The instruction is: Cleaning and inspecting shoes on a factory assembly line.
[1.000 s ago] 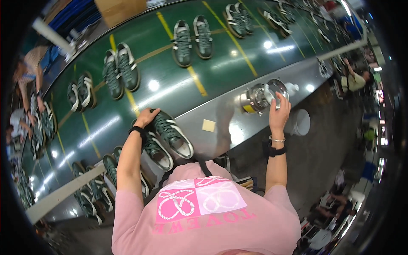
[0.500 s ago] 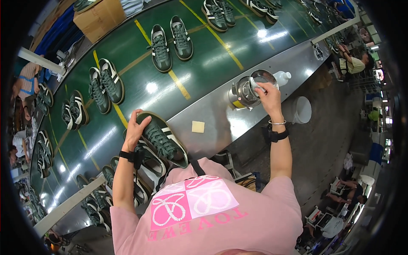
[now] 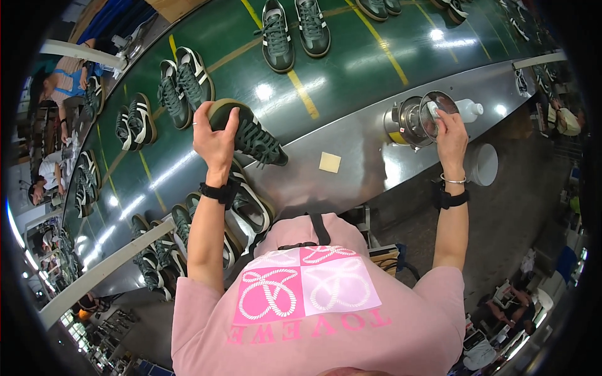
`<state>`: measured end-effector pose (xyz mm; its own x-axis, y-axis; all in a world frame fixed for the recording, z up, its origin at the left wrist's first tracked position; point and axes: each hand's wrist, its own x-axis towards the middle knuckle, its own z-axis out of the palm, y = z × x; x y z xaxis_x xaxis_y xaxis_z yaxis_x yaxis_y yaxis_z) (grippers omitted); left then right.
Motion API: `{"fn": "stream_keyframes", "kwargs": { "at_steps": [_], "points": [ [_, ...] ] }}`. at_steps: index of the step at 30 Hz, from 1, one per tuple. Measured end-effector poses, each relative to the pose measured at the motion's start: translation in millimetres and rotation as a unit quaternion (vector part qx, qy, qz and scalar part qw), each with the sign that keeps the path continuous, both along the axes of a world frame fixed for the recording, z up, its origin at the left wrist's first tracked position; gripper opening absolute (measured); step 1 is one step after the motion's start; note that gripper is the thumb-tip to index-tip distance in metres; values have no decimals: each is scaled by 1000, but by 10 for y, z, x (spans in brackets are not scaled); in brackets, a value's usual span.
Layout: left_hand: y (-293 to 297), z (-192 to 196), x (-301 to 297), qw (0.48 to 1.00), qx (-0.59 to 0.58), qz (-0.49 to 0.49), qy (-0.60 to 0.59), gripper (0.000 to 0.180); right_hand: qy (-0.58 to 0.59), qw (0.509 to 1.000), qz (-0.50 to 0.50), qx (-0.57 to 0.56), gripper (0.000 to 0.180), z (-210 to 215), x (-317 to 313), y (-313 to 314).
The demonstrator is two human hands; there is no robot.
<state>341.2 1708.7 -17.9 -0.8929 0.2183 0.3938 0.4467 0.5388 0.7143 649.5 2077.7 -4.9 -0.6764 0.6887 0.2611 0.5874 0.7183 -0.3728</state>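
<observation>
My left hand point(image 3: 216, 141) is closed round the toe end of a dark green sneaker point(image 3: 258, 141) with white stripes and a tan sole. It holds the shoe tilted above the steel ledge, its laces in view. At the right, my right hand point(image 3: 451, 138) pinches a small white wad point(image 3: 433, 110), perhaps cloth, against the round steel dish point(image 3: 446, 100). That dish adjoins a steel pot point(image 3: 406, 122) with a yellow band. A white plastic bottle point(image 3: 468, 110) lies behind them. Below my left hand, another green sneaker point(image 3: 252, 210) rests partly behind my wrist.
Pairs of green sneakers point(image 3: 185, 84) stand along the green conveyor belt point(image 3: 351, 72), marked with yellow lines. A pale yellow square point(image 3: 330, 162) lies on the steel ledge point(image 3: 301, 188). A white bar point(image 3: 106, 276) crosses at the lower left. A white bucket point(image 3: 483, 164) stands beyond my right wrist.
My left hand has turned the sneaker, raising its toe and showing more of the sole's edge. My right hand stays at the dish with the white wad. The whole view has shifted.
</observation>
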Motion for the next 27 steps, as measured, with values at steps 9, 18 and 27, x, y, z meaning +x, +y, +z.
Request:
{"fn": "stream_keyframes", "kwargs": {
  "at_steps": [9,18,27],
  "points": [
    [-50,-109,-105,999,-22,31,-1,44,122,992,4,33,25,196,-123,-448],
    [325,-44,-253,999,-51,1,0,51,118,920,332,-170,24,-1152,-1021,-1961],
    [461,132,50,994,-71,-81,-14,47,49,911,401,-82,13,-1945,-1450,-2651]
  ]
}}
